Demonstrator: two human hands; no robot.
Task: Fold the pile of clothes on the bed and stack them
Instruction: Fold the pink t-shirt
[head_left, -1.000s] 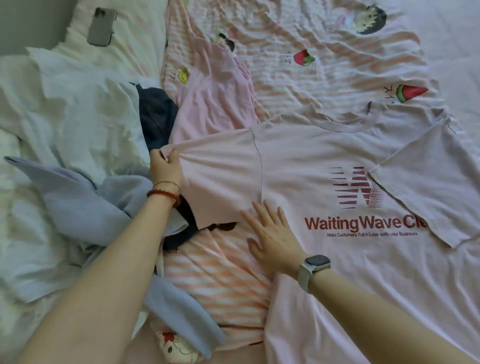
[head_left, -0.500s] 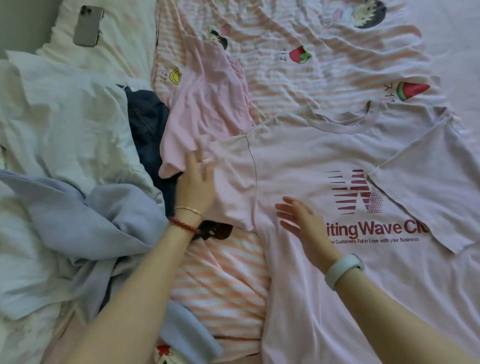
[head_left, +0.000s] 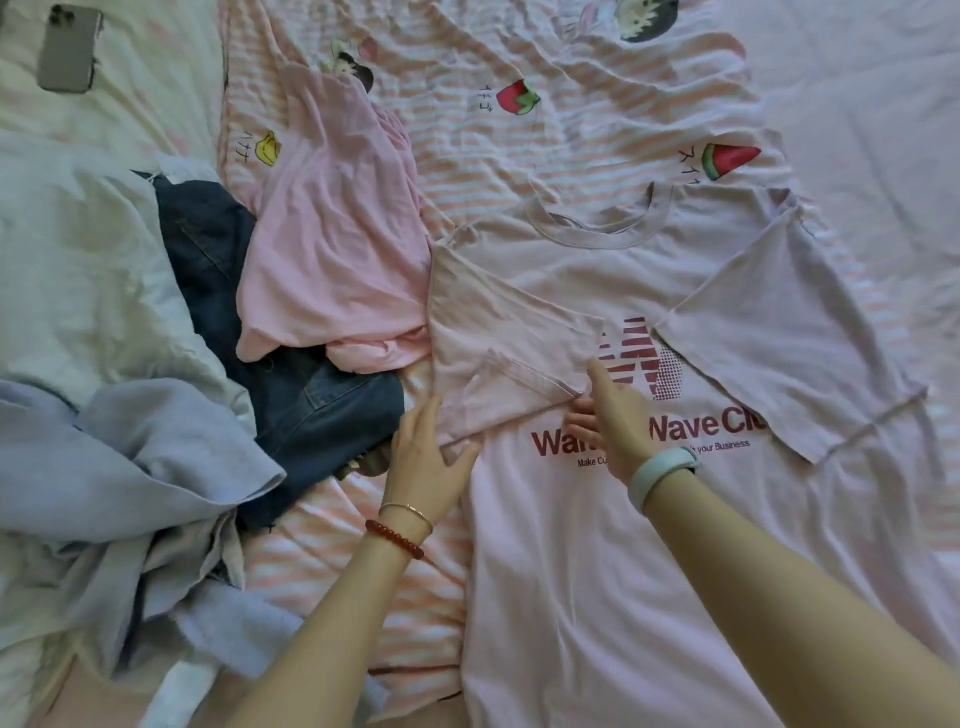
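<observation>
A pale pink T-shirt with red "Wave Club" print lies flat on the bed, front up. Both its sleeves are folded inward over the chest. My left hand lies flat with straight fingers on the lower edge of the folded left sleeve. My right hand pinches that sleeve's hem over the red logo, thumb on top. To the left sits the unfolded pile: a pink garment, dark denim, a light blue garment and a pale one.
A striped sheet with fruit and cartoon prints covers the bed. A grey phone lies on the pillow at the far left. Plain pink bedding stretches along the right side.
The left sleeve went from spread out to folded over the chest. My left hand let go of it and now rests flat. My right hand moved up onto the sleeve's hem.
</observation>
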